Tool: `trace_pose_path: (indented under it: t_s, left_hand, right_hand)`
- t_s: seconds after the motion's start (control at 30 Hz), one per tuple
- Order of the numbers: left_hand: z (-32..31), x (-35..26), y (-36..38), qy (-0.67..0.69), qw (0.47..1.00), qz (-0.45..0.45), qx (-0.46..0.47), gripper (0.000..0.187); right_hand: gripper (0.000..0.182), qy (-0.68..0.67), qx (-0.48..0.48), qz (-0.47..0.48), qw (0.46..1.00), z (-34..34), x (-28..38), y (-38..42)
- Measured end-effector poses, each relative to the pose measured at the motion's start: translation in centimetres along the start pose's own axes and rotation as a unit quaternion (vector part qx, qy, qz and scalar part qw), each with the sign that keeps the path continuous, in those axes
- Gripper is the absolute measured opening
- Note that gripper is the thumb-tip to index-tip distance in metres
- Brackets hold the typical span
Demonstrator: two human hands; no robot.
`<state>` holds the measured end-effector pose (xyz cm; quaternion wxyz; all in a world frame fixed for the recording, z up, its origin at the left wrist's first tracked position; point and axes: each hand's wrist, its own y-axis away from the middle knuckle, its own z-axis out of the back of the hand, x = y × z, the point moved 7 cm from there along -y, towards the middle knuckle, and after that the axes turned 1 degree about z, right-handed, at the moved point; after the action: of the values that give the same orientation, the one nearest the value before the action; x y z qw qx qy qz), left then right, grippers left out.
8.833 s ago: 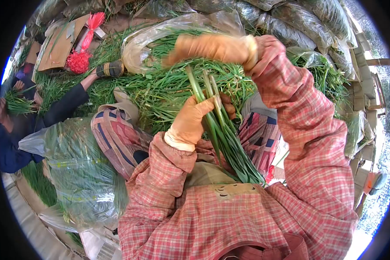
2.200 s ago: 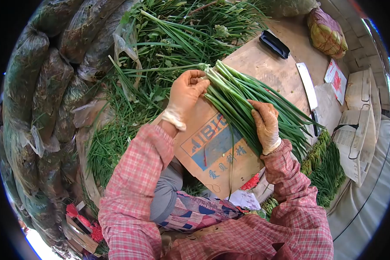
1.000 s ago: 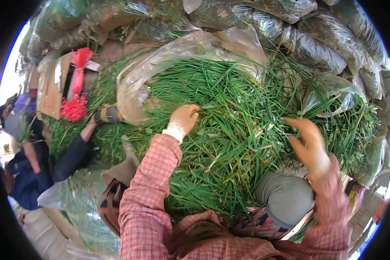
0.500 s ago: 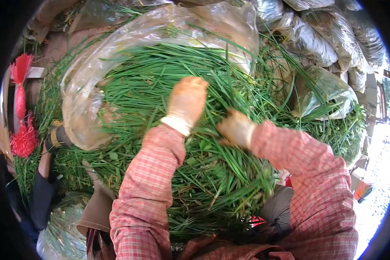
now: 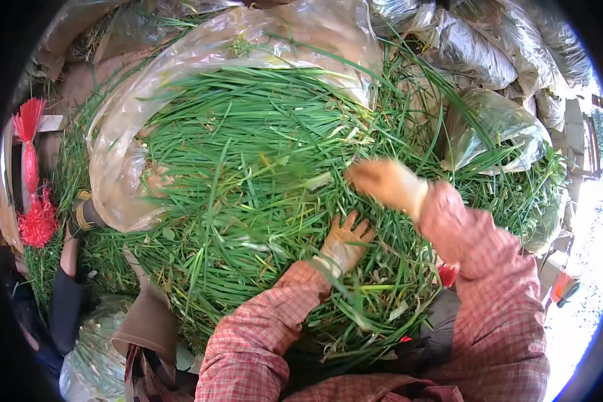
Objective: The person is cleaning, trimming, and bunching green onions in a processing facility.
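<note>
Long, flat, chive-like green leaves (image 5: 261,114) lie in a thick layer on a clear plastic sheet or bag (image 5: 120,127). My left hand (image 5: 345,244), in a tan glove, rests palm down with spread fingers on looser greens (image 5: 382,288) near my lap. Just above and to its right, my right hand (image 5: 385,182), also gloved, is blurred by motion at the right edge of the layer. A smeared pale-ended bit of leaves (image 5: 318,181) shows left of its fingertips. I cannot tell whether the right fingers grip anything.
Stuffed plastic bags (image 5: 476,57) are stacked at the back right, with an open clear bag (image 5: 496,127) of greens before them. A bundle of red string (image 5: 33,221) hangs at left. Another person's arm (image 5: 68,254) and a brown hat (image 5: 147,321) show at lower left.
My left hand has moved down and right from the top of the layer and spread its fingers. My right hand has moved slightly up and right. More leaves now cover the middle.
</note>
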<state>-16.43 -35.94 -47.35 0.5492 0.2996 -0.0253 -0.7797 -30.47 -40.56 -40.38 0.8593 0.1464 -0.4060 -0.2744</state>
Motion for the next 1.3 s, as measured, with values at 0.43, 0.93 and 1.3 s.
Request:
trace_pose_path:
  t_s: [0.43, 0.93, 1.3]
  left_hand:
    - [-5.0, -0.9, -0.2, 0.031, 0.992, 0.011, -0.125, 0.048]
    - [-5.3, -0.9, -0.3, -0.181, 0.958, 0.056, -0.215, 0.053]
    - [-3.3, 0.2, 0.0, 0.099, 0.991, 0.046, -0.079, 0.046]
  right_hand:
    - [0.08, 0.269, -0.075, -0.114, 0.953, 1.5, -6.5, -13.8]
    - [0.093, 0.237, -0.071, -0.088, 0.965, 2.9, -5.5, -17.5]
    - [0.106, 0.224, -0.046, -0.105, 0.968, 2.2, -9.4, -18.7]
